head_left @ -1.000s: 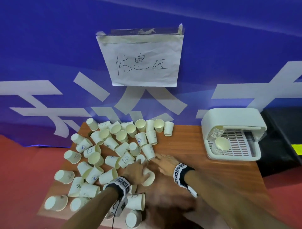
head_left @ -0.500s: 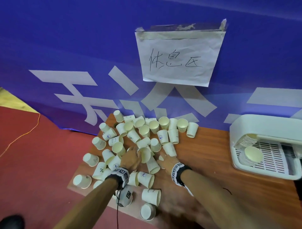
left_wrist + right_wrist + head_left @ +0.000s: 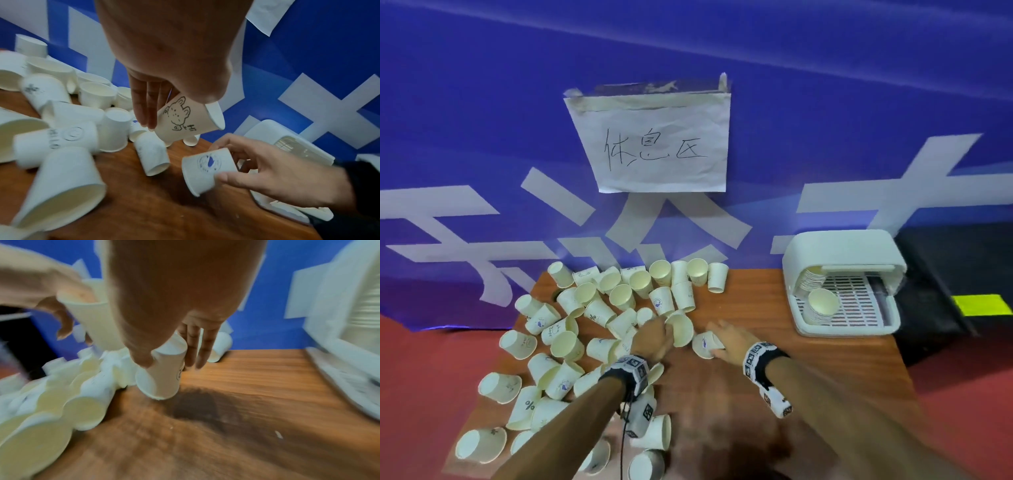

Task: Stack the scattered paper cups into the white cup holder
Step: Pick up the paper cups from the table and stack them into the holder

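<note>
Many white paper cups (image 3: 599,311) lie scattered over the left half of the wooden table (image 3: 756,298). My left hand (image 3: 666,334) grips a cup with a drawn bear and "Hi" (image 3: 180,120), lifted off the table and tilted. Just to its right, my right hand (image 3: 717,339) pinches a cup with a blue logo (image 3: 205,170) between thumb and fingers, low over the wood; the right wrist view shows that cup (image 3: 162,374) with its mouth tipped down. The white cup holder (image 3: 842,284) stands at the table's right end, with a stack of nested cups (image 3: 816,298) lying inside.
A blue banner with white shapes (image 3: 482,137) hangs right behind the table, with a handwritten paper sign (image 3: 654,147) taped on it. Bare wood (image 3: 750,394) lies between the cup pile and the holder. Red floor (image 3: 421,377) surrounds the table.
My left hand has lifted a cup off the pile. My right hand, flat on the table before, now has hold of a cup. The head view swung left and back.
</note>
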`<action>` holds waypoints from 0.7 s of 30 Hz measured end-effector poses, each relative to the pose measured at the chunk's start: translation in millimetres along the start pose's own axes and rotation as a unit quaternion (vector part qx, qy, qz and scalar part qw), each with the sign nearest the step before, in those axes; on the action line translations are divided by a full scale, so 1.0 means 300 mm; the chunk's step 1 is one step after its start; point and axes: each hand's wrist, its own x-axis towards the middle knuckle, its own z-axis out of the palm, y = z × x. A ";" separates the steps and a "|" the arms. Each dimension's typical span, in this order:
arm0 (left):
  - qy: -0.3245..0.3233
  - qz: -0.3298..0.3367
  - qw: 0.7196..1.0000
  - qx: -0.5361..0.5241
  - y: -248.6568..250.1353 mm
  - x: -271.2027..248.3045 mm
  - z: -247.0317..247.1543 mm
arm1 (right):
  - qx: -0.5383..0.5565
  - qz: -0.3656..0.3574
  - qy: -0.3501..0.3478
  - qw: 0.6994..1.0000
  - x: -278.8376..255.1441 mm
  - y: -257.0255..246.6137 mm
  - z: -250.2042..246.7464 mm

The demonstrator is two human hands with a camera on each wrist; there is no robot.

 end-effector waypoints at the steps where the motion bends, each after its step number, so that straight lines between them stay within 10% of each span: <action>1: 0.002 -0.002 1.000 -0.017 0.042 0.016 0.010 | 0.033 0.017 0.032 0.999 -0.016 0.044 -0.017; 10: -0.055 -0.040 0.993 -0.091 0.365 0.119 0.176 | 0.223 0.175 0.236 0.929 -0.246 0.352 -0.115; 21: -0.128 0.035 0.984 -0.116 0.792 0.112 0.314 | 0.211 0.102 0.270 0.934 -0.426 0.607 -0.212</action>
